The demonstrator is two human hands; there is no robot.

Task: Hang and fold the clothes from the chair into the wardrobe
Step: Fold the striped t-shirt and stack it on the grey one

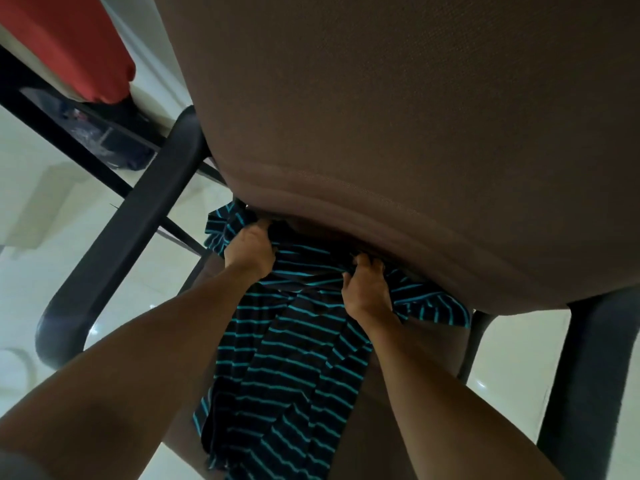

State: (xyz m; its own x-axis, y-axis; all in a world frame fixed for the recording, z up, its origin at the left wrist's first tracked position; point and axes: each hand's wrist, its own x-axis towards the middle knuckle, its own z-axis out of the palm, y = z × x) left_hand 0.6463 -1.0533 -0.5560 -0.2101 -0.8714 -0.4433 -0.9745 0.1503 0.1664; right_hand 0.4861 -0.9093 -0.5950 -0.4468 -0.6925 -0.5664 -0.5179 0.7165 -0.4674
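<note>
Around you, glossy white floor tiles (41,237) catch the light; upper left, a red cloth (69,39) covers a white slab (20,50) on a black frame (17,95).

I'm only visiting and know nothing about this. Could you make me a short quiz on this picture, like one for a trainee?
1. True or false: the left hand and the right hand both grip the striped shirt.
2. The shirt's stripes are: A) red, B) teal, C) yellow.
3. Fill in: the shirt lies on the seat of a brown ____, next to a black armrest.

Key: 1 true; 2 B; 3 chair.
</note>
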